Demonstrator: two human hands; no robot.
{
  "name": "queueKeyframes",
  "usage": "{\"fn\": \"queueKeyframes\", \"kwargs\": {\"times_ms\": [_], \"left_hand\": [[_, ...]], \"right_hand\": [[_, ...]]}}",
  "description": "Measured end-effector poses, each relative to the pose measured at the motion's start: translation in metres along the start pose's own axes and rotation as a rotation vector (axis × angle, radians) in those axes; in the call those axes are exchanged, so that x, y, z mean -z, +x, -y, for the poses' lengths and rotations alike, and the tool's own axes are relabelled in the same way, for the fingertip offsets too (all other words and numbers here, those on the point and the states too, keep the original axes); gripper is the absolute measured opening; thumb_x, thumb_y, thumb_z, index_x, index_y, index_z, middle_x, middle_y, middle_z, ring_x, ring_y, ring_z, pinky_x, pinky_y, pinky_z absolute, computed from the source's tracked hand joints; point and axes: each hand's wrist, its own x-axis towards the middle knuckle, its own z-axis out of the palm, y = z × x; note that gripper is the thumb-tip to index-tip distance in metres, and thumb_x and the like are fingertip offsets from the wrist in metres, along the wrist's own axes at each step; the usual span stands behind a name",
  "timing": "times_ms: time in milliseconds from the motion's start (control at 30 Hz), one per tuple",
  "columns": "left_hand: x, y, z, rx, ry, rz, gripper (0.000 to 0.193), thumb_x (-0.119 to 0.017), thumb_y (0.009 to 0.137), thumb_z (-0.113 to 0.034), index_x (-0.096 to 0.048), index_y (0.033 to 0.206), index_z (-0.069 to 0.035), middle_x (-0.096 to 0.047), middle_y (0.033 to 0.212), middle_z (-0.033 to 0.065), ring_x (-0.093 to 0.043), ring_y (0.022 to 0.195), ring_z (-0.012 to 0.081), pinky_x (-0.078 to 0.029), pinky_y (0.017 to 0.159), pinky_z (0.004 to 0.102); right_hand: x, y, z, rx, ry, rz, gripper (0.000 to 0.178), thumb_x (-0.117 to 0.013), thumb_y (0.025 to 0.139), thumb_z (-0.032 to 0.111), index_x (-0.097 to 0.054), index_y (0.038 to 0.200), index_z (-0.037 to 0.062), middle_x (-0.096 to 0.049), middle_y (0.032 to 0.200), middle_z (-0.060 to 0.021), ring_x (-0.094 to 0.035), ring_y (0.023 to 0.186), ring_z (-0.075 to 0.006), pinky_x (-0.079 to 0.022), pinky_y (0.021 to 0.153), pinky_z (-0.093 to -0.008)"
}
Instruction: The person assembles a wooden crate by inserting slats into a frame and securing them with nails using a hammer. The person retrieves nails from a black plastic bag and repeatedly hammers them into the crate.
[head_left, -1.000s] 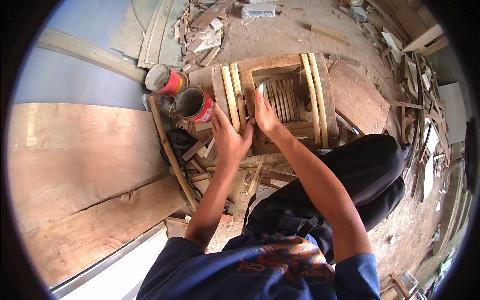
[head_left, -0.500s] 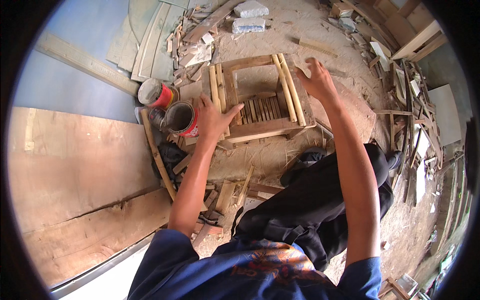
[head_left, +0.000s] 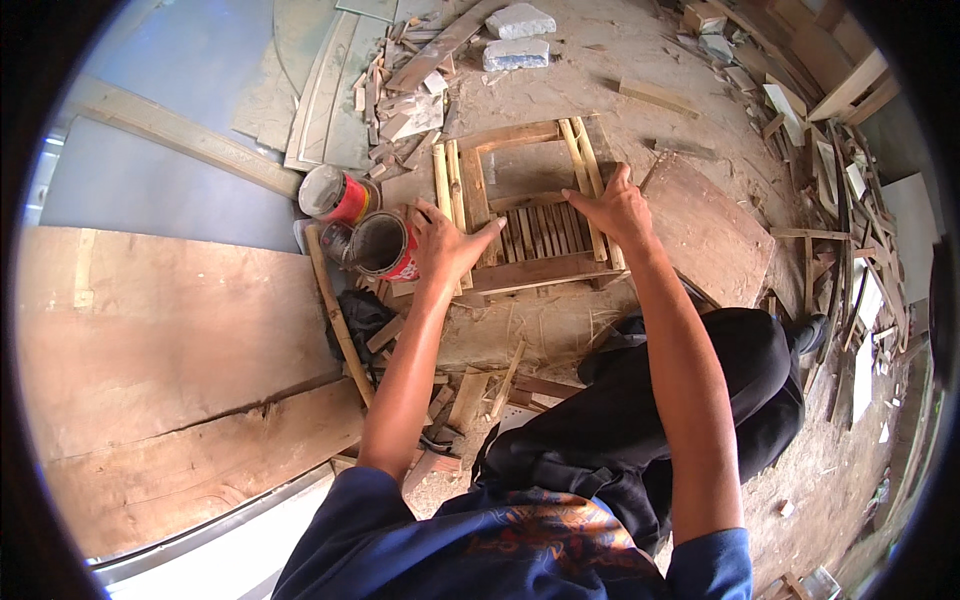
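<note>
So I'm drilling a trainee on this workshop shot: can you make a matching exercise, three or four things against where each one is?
Things:
1. left hand
2. right hand
3. open can
4. white blocks

Places:
A. far end of the floor
B. on the wooden frame's right rail
C. on the frame's left side
D. just left of the left hand

Pairs: 1-C, 2-B, 3-D, 4-A

Left hand (head_left: 448, 243), right hand (head_left: 618, 208) outstretched, palms down
</note>
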Motion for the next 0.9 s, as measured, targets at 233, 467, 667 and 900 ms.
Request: {"fn": "queueKeyframes", "kwargs": {"times_ms": [233, 467, 667, 900], "left_hand": [[-0.004, 0.0, 0.005, -0.066, 0.006, -0.149, 0.132, -0.078, 0.072, -0.063, -0.013, 0.15, 0.021, -0.03, 0.149, 0.0412, -0.037, 0.141, 0.0485, -0.045, 0.108, 0.0488], [-0.003, -0.002, -0.001, -0.004, -0.013, -0.078, 0.132, -0.068, 0.077, -0.075, -0.012, 0.153, 0.017, -0.025, 0.154, 0.0409, -0.03, 0.145, 0.0496, -0.033, 0.115, 0.0557], [-0.004, 0.059, 0.022, -0.144, -0.21, -0.186, 0.118, -0.062, 0.082, -0.076, -0.018, 0.158, 0.004, -0.02, 0.16, 0.0344, -0.02, 0.15, 0.0472, -0.022, 0.118, 0.0641], [0.015, 0.159, 0.01, -0.351, -0.167, -0.133, 0.084, -0.066, 0.086, -0.065, -0.049, 0.145, -0.007, -0.054, 0.143, 0.0224, -0.046, 0.138, 0.0408, -0.036, 0.113, 0.0591]], "right_hand": [[0.008, 0.008, -0.003, -0.178, 0.232, 0.046, 0.109, -0.059, 0.082, 0.078, -0.044, 0.135, -0.0159, -0.066, 0.112, -0.0369, -0.066, 0.112, -0.0462, -0.055, 0.094, -0.0466], [-0.006, 0.015, -0.02, -0.152, 0.116, -0.065, 0.089, -0.044, 0.094, 0.071, -0.05, 0.129, -0.0106, -0.064, 0.114, -0.0385, -0.062, 0.114, -0.0508, -0.051, 0.098, -0.0519], [0.003, 0.001, -0.017, -0.075, 0.088, -0.091, 0.08, -0.051, 0.095, 0.062, -0.049, 0.131, -0.0087, -0.064, 0.117, -0.0379, -0.062, 0.116, -0.0502, -0.05, 0.101, -0.0516], [0.001, 0.001, 0.0, -0.128, 0.166, 0.037, 0.084, -0.056, 0.094, 0.059, -0.042, 0.139, -0.011, -0.06, 0.125, -0.0386, -0.06, 0.121, -0.0488, -0.049, 0.103, -0.05]]}}
